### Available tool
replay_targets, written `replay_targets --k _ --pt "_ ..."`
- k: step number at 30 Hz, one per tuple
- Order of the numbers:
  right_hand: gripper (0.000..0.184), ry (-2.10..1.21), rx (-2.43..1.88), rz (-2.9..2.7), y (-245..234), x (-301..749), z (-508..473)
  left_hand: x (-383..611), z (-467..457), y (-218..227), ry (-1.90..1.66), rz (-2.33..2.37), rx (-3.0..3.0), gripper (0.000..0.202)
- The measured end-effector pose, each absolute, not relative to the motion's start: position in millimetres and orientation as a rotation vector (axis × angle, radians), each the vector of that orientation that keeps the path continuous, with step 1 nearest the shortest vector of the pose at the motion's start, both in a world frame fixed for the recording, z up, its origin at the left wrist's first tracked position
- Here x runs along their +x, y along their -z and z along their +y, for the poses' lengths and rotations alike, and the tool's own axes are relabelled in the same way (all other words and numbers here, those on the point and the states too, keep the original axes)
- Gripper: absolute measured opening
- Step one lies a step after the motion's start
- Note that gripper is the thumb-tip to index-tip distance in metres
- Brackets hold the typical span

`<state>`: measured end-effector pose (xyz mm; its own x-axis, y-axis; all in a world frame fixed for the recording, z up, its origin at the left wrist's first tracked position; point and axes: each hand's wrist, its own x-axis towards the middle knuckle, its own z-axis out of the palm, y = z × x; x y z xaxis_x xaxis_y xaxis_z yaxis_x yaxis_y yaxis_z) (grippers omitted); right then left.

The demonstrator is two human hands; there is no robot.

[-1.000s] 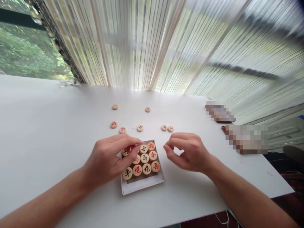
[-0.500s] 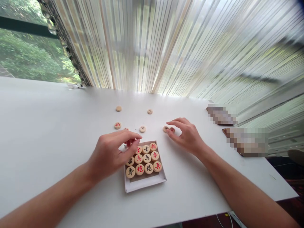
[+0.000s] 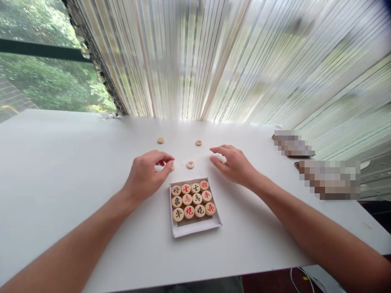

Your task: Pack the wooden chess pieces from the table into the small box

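Observation:
My left hand [image 3: 149,171] is over the table left of the box, thumb and index finger pinched together at a wooden Chinese chess piece [image 3: 172,167], mostly hidden by the thumb. To the right, my right hand [image 3: 233,165] has its thumb and fingers apart, with nothing visible between them. A shallow white box [image 3: 195,230] below the hands holds rows of round Chinese chess pieces with red or black characters. Among them are a black-marked piece [image 3: 178,214] and a red-marked piece [image 3: 210,208]. Between the hands lies a loose black-marked piece [image 3: 190,164].
Farther back on the white table [image 3: 61,171] lie a plain-looking piece [image 3: 160,140] and a black-marked piece [image 3: 198,143]. String curtains [image 3: 183,61] hang behind the table. Two blurred-out items [image 3: 293,144] sit at its right side. A cable [image 3: 301,280] shows beneath the front edge.
My left hand has moved back off the box, uncovering its left column. My right hand has shifted slightly; the two pieces by its thumb are now out of sight. The view has shifted a little.

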<state>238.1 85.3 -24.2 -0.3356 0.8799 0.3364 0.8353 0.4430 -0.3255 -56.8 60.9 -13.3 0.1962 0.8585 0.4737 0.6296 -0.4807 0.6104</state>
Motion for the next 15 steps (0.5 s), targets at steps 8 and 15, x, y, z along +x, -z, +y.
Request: replay_targets --k 8,15 --pt "0.048 -0.067 -1.229 -2.387 35.3 214.6 158.3 -51.4 57.3 19.4 -1.118 1.399 2.219 0.011" --pt "0.044 -0.016 -1.036 -2.270 70.5 218.5 186.6 -48.9 55.9 24.5 -1.011 1.386 2.261 0.012"
